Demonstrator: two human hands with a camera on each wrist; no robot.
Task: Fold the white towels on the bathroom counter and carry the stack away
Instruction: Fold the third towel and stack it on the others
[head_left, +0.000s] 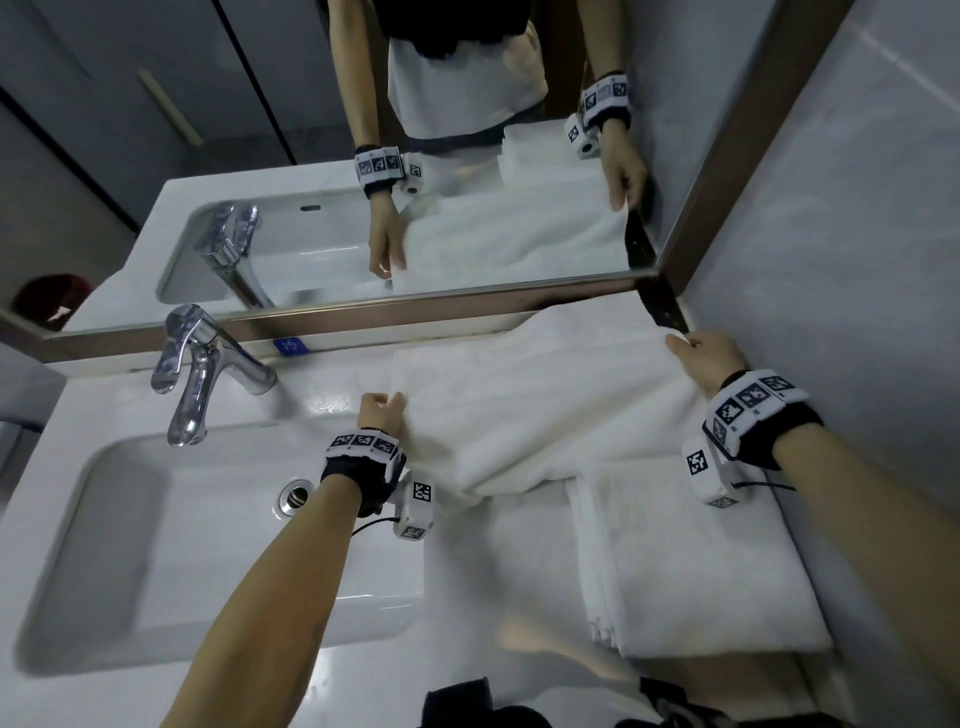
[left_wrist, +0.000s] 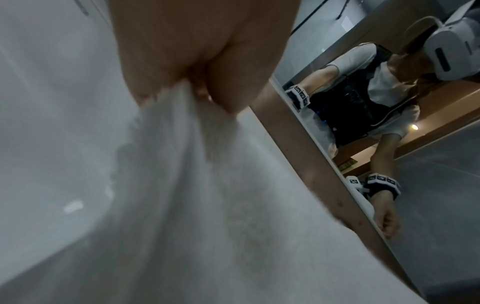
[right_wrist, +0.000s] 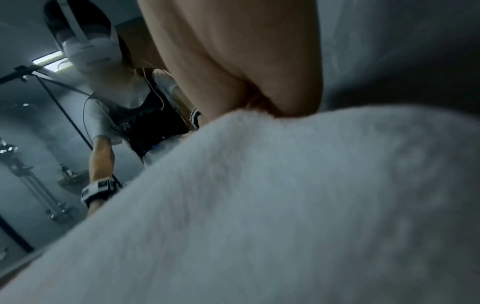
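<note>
With the left hand (head_left: 382, 410) and right hand (head_left: 707, 353) each pinching a towel (head_left: 540, 395) corner, keep it taut and lay edges flush at the counter's (head_left: 322, 400) back edge.

We see a chrome lever faucet (head_left: 208, 364) and white rectangular basin (head_left: 130, 545) left of the left hand; a brown-framed wall mirror (head_left: 415, 306) stands beyond it.
</note>
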